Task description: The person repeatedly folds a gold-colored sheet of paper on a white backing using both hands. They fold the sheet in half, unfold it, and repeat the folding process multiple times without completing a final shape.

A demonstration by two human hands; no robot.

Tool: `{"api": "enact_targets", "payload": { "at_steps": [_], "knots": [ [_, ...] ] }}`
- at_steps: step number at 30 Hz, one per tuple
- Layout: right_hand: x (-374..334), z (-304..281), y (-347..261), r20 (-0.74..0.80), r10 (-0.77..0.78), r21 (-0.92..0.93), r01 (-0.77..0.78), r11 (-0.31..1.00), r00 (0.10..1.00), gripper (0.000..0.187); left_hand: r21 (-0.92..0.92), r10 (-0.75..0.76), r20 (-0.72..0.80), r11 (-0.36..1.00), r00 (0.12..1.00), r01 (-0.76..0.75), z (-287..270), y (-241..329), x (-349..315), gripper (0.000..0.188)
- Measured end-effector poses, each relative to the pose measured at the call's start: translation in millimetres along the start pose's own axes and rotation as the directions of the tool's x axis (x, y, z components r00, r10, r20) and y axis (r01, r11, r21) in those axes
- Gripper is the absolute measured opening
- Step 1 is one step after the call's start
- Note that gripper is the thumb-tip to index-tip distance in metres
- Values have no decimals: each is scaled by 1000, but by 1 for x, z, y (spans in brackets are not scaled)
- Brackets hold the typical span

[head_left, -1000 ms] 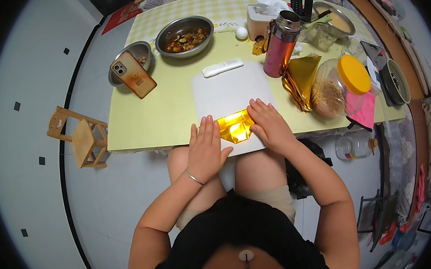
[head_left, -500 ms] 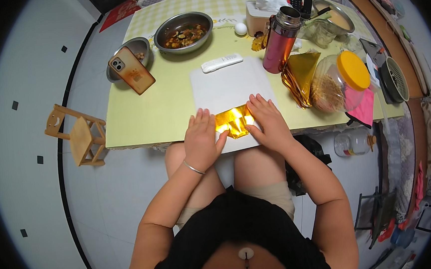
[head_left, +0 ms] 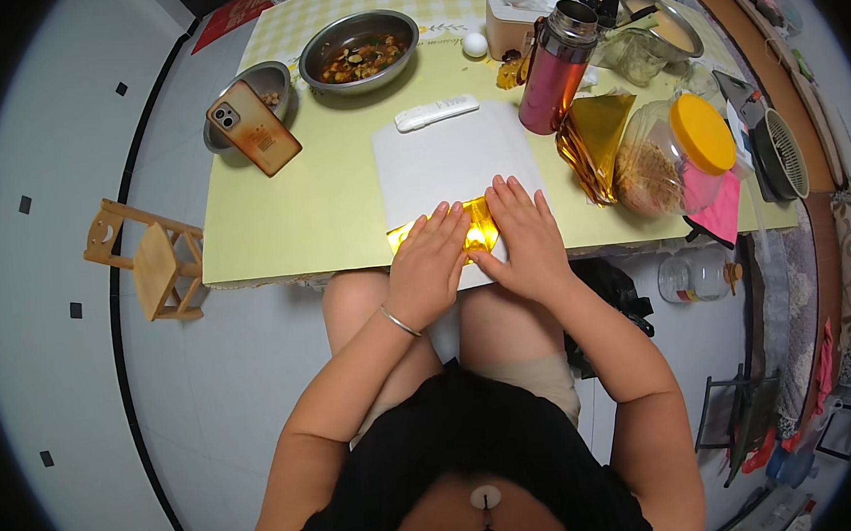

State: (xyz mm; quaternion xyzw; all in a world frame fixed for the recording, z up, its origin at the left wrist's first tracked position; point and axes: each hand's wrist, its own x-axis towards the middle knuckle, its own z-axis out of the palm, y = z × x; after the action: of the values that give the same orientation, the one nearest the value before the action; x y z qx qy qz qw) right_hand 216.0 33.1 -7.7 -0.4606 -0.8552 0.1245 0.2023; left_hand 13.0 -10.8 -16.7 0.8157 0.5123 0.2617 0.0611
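Note:
A shiny gold foil sheet [head_left: 482, 224], partly folded, lies on a white board [head_left: 429, 171] at the table's front edge. My left hand [head_left: 432, 260] rests flat across its middle, fingers stretched out, covering much of it; a silver bangle circles that wrist. My right hand [head_left: 522, 239] lies flat over the foil's right end, with its thumb on the near edge beside the left fingertips. A white, slim plastic device [head_left: 437, 113] lies along the board's far end. How the foil is folded beneath my hands is hidden.
To the right stand a pink flask [head_left: 558, 69], a stack of gold foil [head_left: 597, 145] and a yellow-lidded jar [head_left: 669, 155]. Far left are a steel bowl [head_left: 359, 55] of food and a phone [head_left: 253, 130] leaning on a smaller bowl [head_left: 274, 74]. A white egg-shaped object [head_left: 474, 45] sits farther back.
My left hand has slid right, from the foil's left side onto its middle, uncovering its left end. My right hand has shifted slightly, staying on the right end.

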Motion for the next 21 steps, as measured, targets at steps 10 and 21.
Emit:
{"api": "enact_targets", "payload": {
  "at_steps": [10, 21],
  "knots": [
    [-13, -9, 16, 86, -79, -53, 84, 995, 993, 92, 48, -65, 53, 997, 996, 63, -12, -4, -18, 66],
    [-20, -12, 6, -256, -145, 74, 169, 983, 956, 35, -98, -55, -294, 995, 954, 27, -20, -20, -36, 37]
  ]
}}
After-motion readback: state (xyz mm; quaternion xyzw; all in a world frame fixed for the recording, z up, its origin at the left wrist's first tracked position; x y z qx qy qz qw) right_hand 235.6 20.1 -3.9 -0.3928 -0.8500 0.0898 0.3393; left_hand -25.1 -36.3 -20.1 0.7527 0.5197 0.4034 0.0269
